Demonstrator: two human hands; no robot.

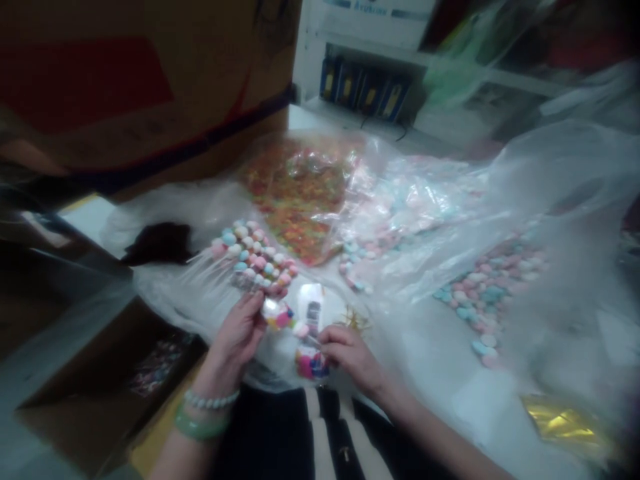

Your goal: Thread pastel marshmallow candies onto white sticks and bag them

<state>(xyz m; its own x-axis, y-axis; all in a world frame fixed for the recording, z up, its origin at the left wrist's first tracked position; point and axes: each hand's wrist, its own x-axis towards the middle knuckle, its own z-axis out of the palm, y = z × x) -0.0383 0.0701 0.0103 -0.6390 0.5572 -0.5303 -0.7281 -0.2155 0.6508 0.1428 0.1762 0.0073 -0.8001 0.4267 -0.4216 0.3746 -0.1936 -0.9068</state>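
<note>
My left hand (240, 333) and my right hand (350, 357) hold a clear cellophane candy packet (300, 333) between them, low in the view. It shows a white label and multicoloured sweets at its ends. My right fingertips pinch its lower part. Several gold twist ties (355, 322) lie just beyond my right hand. A bunch of pastel candy skewers (253, 257) lies close above my left hand, their sticks pointing left. Part of the packet is hidden by my fingers.
Clear bags of orange candy (295, 200) and pastel candy (410, 200) lie on a white plastic sheet (440, 360), with loose pastel sweets (490, 293) to the right. A large cardboard box (125, 80) looms upper left, and an open box (115, 380) sits lower left.
</note>
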